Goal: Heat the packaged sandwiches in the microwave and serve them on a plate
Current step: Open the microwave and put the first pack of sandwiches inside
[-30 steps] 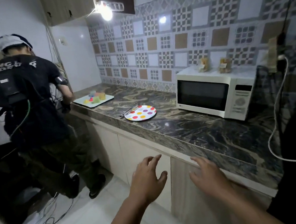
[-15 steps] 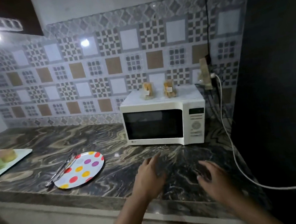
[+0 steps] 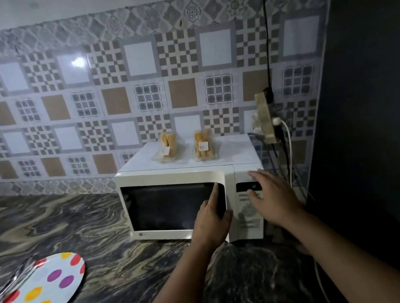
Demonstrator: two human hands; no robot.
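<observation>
Sandwich packs upright — edges facing forward.

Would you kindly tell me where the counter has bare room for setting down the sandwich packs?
Bare dark marbled counter lies between the polka-dot plate and the white microwave. Crowded: both hands, left hand and right hand, cover the microwave's front.

the scene is dim and grainy. a soft glare spot sits on the tiled wall, lit from the upper left. the right side sinks into near black. the polka-dot plate at the lower left smears with wide-angle stretch and blur.
</observation>
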